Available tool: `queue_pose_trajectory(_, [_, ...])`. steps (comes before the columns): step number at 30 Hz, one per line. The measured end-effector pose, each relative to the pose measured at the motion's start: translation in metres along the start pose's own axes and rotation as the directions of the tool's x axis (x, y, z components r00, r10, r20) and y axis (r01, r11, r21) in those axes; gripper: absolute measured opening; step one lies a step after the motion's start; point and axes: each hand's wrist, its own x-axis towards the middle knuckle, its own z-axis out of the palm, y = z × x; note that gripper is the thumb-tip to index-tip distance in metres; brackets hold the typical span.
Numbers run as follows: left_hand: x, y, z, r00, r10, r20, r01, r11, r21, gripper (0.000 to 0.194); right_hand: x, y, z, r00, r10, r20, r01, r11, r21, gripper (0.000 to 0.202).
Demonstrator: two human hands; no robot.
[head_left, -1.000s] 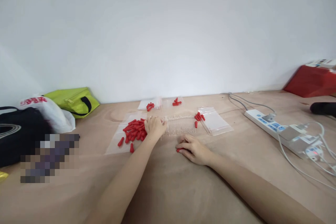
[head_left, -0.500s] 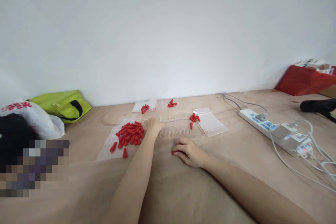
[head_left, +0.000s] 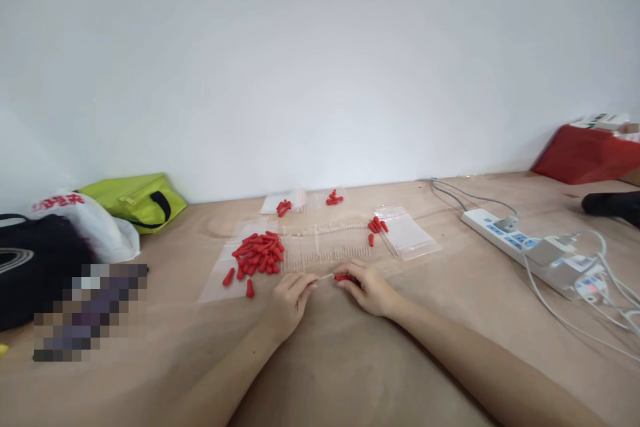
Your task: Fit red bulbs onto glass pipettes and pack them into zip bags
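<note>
Between the fingertips of both hands, just above the near part of the wooden table point(head_left: 320, 360), one thin clear tube point(head_left: 327, 277) points at one red bulb point(head_left: 343, 278); whether its tip sits inside the bulb's mouth is too small to tell. The left hand point(head_left: 290, 300) pinches the tube between thumb and forefinger, knuckles up, its forearm slanting in from the lower left. The right hand point(head_left: 367, 290) closes thumb and curled fingers around the bulb, palm turned inward, its forearm reaching in from the lower right. Just beyond the hands, a row of clear tubes point(head_left: 340, 241) lies side by side, too fine to count. Left of it, a heap of red bulbs point(head_left: 257, 252), too crowded for an exact number, rests on one clear sheet point(head_left: 217, 280), with two bulbs apart at its near edge. Right of the row, a cluster of at least four red bulbs point(head_left: 377, 225) lies beside one zip bag point(head_left: 407, 237). Farther back are two small groups, one left point(head_left: 283, 207) and one right point(head_left: 335, 198), several bulbs each. Outermost stand one white power strip point(head_left: 493, 230) on the right and three bags on the left: green point(head_left: 135, 200), white point(head_left: 107, 233) and black point(head_left: 40, 267).
</note>
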Motion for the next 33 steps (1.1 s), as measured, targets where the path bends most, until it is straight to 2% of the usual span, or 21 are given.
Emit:
queue_pose_trajectory(7, [0.0041, -0.0005, 0.0024, 0.999, 0.003, 0.052, -0.005, 1.000, 0.031, 0.023, -0.0010, -0.0017, -0.0009, 0.999, -0.033, 0.036, 0.032, 0.999, 0.035, 0.013])
queue_pose_trajectory(15, [0.0006, -0.0037, 0.0055, 0.995, 0.103, 0.014, -0.103, 0.994, 0.019, 0.022, -0.0010, -0.0011, -0.0002, 0.998, -0.046, 0.039, 0.043, 0.997, 0.061, 0.016])
queue_pose_trajectory(22, [0.0010, -0.0064, 0.0048, 0.983, 0.180, -0.030, -0.182, 0.980, -0.084, 0.022, -0.0039, 0.0014, 0.0017, 0.991, -0.135, 0.000, 0.135, 0.989, 0.065, 0.023])
queue_pose_trajectory(26, [0.0010, -0.0040, 0.0037, 0.986, 0.164, 0.035, -0.161, 0.984, -0.072, 0.025, -0.0049, 0.0004, 0.0016, 0.985, -0.168, 0.030, 0.170, 0.984, -0.051, 0.024])
queue_pose_trajectory(30, [0.0002, -0.0024, 0.0030, 0.983, 0.153, 0.106, -0.150, 0.988, -0.028, 0.028, -0.0044, -0.0008, -0.0008, 0.977, -0.183, 0.108, 0.203, 0.956, -0.213, 0.024])
queue_pose_trajectory(33, [-0.0002, -0.0009, 0.0029, 0.975, 0.168, 0.144, -0.169, 0.986, -0.007, 0.028, -0.0035, -0.0014, -0.0027, 0.966, -0.196, 0.166, 0.236, 0.933, -0.272, 0.025])
